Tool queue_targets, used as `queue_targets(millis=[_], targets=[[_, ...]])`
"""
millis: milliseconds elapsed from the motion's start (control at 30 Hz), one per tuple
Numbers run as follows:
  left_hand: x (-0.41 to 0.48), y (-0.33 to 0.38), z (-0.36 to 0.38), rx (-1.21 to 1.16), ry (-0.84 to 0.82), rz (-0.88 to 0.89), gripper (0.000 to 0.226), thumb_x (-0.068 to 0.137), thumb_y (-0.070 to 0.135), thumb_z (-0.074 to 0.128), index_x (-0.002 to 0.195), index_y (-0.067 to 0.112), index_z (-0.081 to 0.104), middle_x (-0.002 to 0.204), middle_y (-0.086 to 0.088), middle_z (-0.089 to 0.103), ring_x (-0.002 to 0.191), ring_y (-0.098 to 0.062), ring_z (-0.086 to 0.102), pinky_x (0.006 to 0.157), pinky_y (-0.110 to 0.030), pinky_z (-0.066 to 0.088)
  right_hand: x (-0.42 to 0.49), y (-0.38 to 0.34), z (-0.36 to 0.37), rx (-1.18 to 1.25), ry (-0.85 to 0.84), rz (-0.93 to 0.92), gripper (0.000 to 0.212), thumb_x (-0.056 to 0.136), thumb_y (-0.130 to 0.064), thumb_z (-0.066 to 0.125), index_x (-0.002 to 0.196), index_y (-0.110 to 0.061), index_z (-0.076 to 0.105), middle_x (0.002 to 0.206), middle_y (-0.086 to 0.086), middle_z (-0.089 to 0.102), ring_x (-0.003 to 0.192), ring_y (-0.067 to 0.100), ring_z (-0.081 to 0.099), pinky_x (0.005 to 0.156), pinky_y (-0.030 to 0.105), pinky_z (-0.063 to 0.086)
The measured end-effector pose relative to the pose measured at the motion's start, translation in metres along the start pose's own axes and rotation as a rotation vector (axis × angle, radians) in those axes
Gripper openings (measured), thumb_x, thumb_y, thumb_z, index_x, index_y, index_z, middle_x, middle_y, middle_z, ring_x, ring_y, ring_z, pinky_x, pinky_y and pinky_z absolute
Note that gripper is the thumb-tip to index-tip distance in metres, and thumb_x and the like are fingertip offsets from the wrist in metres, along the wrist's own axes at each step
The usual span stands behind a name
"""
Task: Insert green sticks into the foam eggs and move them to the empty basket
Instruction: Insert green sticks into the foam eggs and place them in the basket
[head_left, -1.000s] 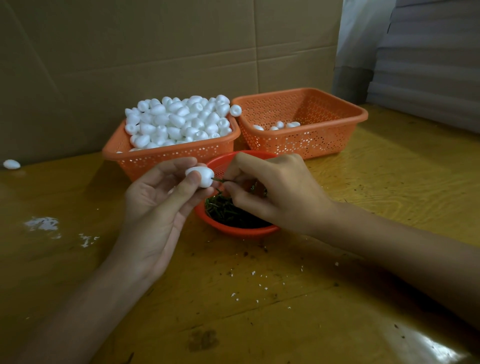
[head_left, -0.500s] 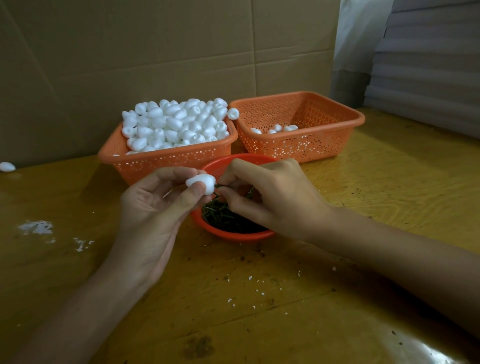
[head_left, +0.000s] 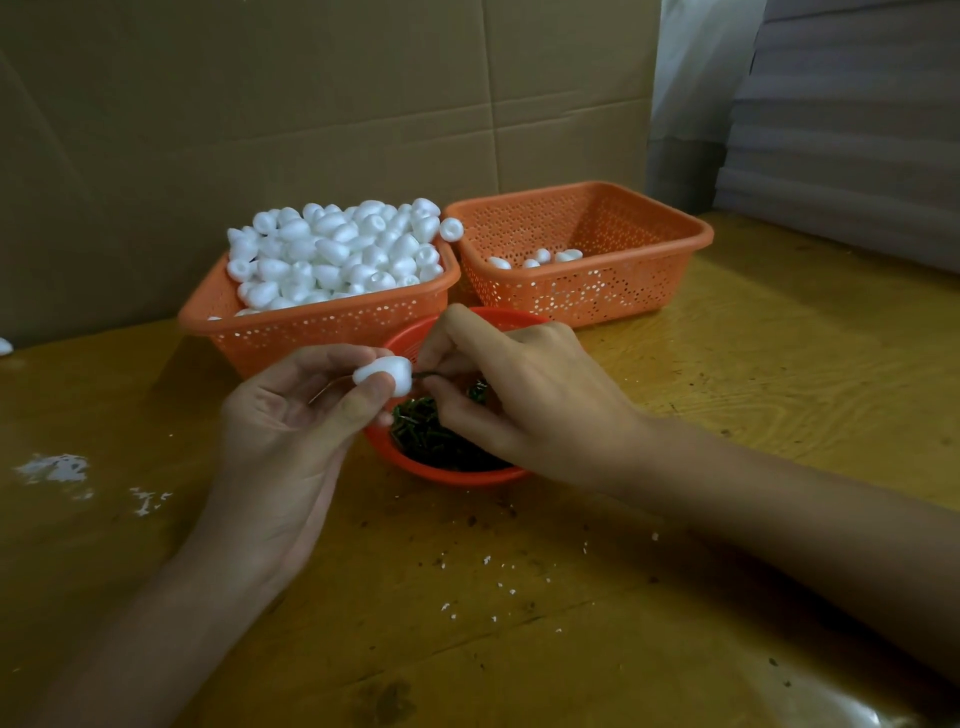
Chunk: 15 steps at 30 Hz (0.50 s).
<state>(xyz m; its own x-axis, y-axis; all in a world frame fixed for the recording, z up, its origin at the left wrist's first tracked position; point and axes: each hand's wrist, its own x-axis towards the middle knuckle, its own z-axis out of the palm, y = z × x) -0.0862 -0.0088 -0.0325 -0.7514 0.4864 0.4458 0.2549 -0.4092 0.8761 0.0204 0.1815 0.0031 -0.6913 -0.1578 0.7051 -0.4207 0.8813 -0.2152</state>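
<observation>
While above bowl rim: left hand pinching egg, right hand pinching stick.

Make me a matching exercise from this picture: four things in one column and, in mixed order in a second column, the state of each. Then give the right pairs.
Column 1
1. left basket
2. right basket
3. left hand
4. right hand

Column 2
A. pinches a green stick
B. is heaped with foam eggs
C. grips one foam egg
D. holds only a few eggs

Pairs: 1-B, 2-D, 3-C, 4-A
</observation>
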Motion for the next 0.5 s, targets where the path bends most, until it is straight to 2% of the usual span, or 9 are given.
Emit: queue_targets(millis=[67, 200, 500], targets=[[-0.001, 0.004, 0.004, -0.028, -0.013, -0.026, 0.03, 0.073, 0.032, 0.095, 0.098, 0.023, 0.082, 0.111, -0.007, 0.079, 0.099, -0.014, 0.075, 0.077, -0.019, 0.059, 0.001, 0.0, 0.0, 0.005, -0.011, -0.001, 0.016, 0.099, -0.015, 0.065, 0.11, -0.004, 0.063, 0.092, -0.001, 0.078, 0.077, 0.022, 0.074, 0.063, 0.043, 0.052], [-0.002, 0.01, 0.011, -0.044, 0.03, -0.033, 0.02, 0.071, 0.021, 0.086, 0.09, 0.024, 0.083, 0.104, -0.004, 0.08, 0.092, -0.011, 0.074, 0.074, -0.018, 0.059, 0.001, 0.001, -0.001, 0.016, -0.043, -0.006, 0.016, 0.101, -0.016, 0.064, 0.111, -0.004, 0.062, 0.091, 0.0, 0.078, 0.08, 0.024, 0.075, 0.063, 0.044, 0.052], [-0.003, 0.013, 0.014, -0.007, 0.033, -0.034, 0.02, 0.074, 0.015, 0.083, 0.091, 0.024, 0.084, 0.105, -0.004, 0.08, 0.094, -0.012, 0.075, 0.073, -0.018, 0.059, 0.002, 0.001, -0.003, 0.062, -0.06, -0.033, 0.013, 0.101, -0.012, 0.063, 0.109, -0.003, 0.059, 0.086, 0.001, 0.076, 0.076, 0.024, 0.072, 0.061, 0.044, 0.05]])
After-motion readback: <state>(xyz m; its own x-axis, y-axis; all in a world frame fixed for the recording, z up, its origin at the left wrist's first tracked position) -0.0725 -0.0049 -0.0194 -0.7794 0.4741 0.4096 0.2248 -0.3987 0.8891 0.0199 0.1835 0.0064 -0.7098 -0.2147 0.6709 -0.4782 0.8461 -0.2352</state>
